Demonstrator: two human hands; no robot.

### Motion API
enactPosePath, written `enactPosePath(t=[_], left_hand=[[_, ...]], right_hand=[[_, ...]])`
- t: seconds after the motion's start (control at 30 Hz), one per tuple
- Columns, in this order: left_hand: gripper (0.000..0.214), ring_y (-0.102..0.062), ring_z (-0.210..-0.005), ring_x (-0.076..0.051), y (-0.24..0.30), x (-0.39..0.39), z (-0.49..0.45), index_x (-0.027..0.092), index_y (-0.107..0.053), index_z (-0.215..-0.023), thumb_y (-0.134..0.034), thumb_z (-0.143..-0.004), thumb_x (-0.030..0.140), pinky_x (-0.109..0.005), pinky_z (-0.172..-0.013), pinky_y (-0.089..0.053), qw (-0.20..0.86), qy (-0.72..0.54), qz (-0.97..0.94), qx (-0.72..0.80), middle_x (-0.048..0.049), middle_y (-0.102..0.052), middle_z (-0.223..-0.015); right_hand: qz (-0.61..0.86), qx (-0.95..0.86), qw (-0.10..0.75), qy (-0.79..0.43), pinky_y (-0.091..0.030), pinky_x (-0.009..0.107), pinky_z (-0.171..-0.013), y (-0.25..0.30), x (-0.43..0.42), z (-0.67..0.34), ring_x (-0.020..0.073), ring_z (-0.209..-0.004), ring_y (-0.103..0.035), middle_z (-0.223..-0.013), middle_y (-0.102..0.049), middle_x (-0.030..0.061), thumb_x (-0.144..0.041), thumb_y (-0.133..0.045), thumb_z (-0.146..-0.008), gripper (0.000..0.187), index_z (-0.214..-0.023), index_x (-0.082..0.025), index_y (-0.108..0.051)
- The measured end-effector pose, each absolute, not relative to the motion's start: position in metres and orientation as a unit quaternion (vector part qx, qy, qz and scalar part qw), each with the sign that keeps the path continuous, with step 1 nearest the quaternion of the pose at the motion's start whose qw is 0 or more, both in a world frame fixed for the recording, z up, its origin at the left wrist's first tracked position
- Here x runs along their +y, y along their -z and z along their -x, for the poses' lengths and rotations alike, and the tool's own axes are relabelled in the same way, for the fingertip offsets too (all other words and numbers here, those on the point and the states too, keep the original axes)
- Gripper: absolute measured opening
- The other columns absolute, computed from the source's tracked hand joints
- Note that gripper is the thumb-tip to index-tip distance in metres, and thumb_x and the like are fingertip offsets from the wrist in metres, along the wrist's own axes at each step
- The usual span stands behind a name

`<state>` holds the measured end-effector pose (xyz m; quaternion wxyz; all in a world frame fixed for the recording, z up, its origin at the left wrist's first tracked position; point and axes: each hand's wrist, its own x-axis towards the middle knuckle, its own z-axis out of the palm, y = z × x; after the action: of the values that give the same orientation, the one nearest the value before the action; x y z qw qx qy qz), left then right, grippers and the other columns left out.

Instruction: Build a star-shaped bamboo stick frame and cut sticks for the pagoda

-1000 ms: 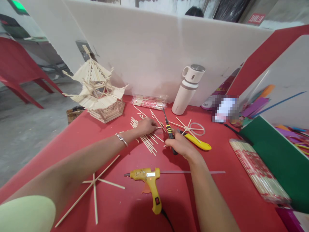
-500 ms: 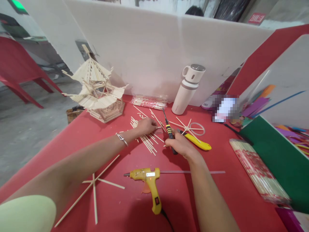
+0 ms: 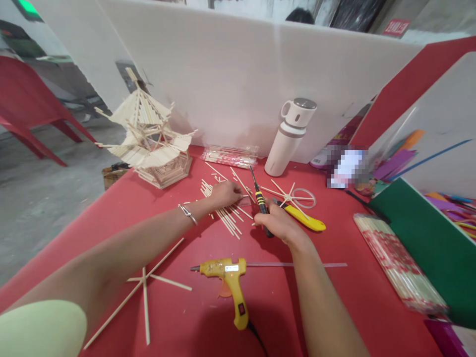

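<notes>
My left hand point(image 3: 225, 193) rests on a loose pile of thin wooden sticks point(image 3: 227, 217) near the middle of the red table point(image 3: 111, 213), fingers curled and pinching a stick there. My right hand point(image 3: 279, 222) is closed round the black-and-yellow handle of a pair of pliers point(image 3: 259, 197), whose dark tip points away from me toward the sticks by the left hand. A yellow utility knife point(image 3: 305, 218) lies just right of the right hand. A yellow glue gun point(image 3: 229, 281) lies nearer me, between my forearms.
A wooden stick pavilion model point(image 3: 150, 144) stands at the back left. A white flask point(image 3: 289, 138) stands against the white partition. Packs of sticks point(image 3: 397, 265) lie at right beside a green board point(image 3: 427, 233). Crossed sticks point(image 3: 146, 287) lie front left. A metal ruler point(image 3: 297, 265) lies by the glue gun.
</notes>
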<state>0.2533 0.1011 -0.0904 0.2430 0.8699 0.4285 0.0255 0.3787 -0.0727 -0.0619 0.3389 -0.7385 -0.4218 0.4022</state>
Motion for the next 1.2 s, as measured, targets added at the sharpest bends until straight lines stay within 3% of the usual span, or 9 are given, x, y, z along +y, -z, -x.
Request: enactPosePath(t=[1.2], left_hand=[[0.015,-0.069,-0.079,-0.019,0.0904,0.1004,-0.2544,0.026,-0.079,-0.084,-0.067,-0.081,0.035,-0.027,-0.074,-0.049,0.247,-0.028,-0.865,0.435,-0.0007,-0.077,-0.081]], right_hand=[[0.724,-0.426,0.358,-0.408,-0.039,0.026,-0.057,0.0654,-0.0715,-0.3805,0.0137,-0.061,-0.051,-0.068,-0.052,-0.0058,-0.022,-0.060,-0.063,0.023,-0.084,-0.025,-0.050]])
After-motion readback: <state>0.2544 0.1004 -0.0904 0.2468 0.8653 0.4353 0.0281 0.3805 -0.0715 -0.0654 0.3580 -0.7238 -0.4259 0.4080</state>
